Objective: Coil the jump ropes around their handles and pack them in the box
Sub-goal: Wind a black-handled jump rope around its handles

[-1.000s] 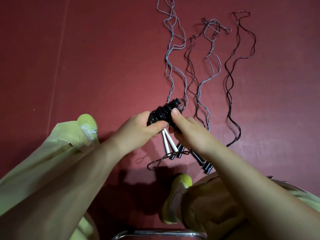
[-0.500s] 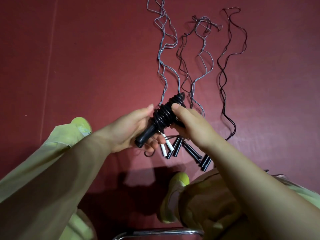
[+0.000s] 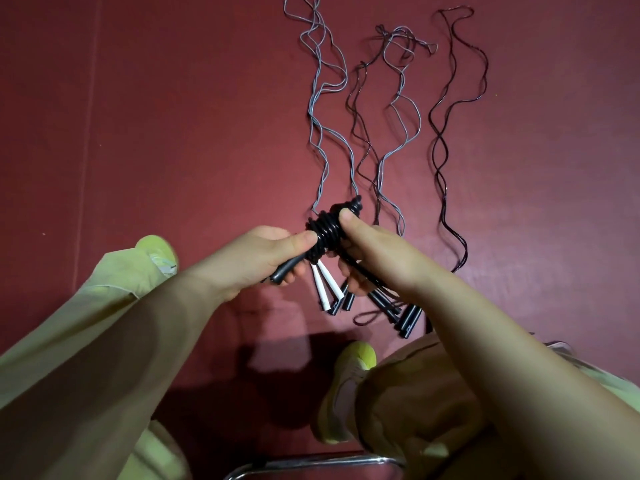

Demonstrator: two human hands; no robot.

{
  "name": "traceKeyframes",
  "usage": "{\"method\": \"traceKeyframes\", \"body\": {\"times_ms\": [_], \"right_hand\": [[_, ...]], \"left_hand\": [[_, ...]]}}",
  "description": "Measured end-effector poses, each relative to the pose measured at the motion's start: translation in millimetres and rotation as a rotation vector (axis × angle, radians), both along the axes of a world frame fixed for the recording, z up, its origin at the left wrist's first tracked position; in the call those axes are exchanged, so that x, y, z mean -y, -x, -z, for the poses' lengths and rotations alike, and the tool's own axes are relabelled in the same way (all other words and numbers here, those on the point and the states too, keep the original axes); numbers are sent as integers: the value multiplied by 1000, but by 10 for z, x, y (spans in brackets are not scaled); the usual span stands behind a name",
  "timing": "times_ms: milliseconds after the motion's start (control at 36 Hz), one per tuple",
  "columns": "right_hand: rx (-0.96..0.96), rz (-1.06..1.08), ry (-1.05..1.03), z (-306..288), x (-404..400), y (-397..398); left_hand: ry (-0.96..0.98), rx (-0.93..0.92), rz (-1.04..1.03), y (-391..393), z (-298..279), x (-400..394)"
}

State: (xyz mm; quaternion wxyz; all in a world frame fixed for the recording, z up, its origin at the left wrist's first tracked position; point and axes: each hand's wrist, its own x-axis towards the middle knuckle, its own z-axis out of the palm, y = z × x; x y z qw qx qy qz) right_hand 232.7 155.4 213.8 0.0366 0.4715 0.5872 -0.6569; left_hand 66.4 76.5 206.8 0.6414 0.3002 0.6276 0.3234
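both hands grip the coiled black jump rope (image 3: 329, 230) between them: left hand (image 3: 263, 261) on its near handle end, right hand (image 3: 374, 254) pinching the coils.

Both bare forearms reached forward from the near edge and met at centre. The left hand (image 3: 266, 258) curled round a black coiled jump rope (image 3: 327, 230), thumb pressed on the coils, while the right hand (image 3: 381, 258) gripped it from the right, thumb on top.
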Motion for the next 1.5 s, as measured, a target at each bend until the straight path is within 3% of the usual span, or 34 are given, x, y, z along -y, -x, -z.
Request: {"method": "traceKeyframes", "body": {"times_ms": [222, 417, 556, 639, 778, 833, 889, 1056, 1361, 1500], "right_hand": [[102, 31, -49, -5, 8, 15], [159, 21, -144, 115, 39, 17], [132, 86, -149, 121, 55, 27], [84, 90, -187, 71, 63, 43], [-147, 37, -180, -55, 52, 61], [-223, 9, -123, -72, 39, 36], [-293, -8, -81, -85, 20, 22], [-307, -1, -13, -41, -28, 26], [-170, 5, -18, -36, -4, -17], [-34, -33, -125, 31, 25, 9]], "left_hand": [[-36, -179, 40, 2, 103, 18], [-85, -528, 157, 32, 113, 70], [-157, -629, 207, -64, 96, 96], [-83, -516, 193, -47, 63, 74], [201, 210, 232, 24, -59, 107], [265, 379, 275, 84, -69, 127], [256, 431, 305, 133, -68, 119], [214, 413, 238, 150, -130, 97], [111, 6, 136, 9, -45, 102], [63, -161, 37, -70, 6, 91]]}}
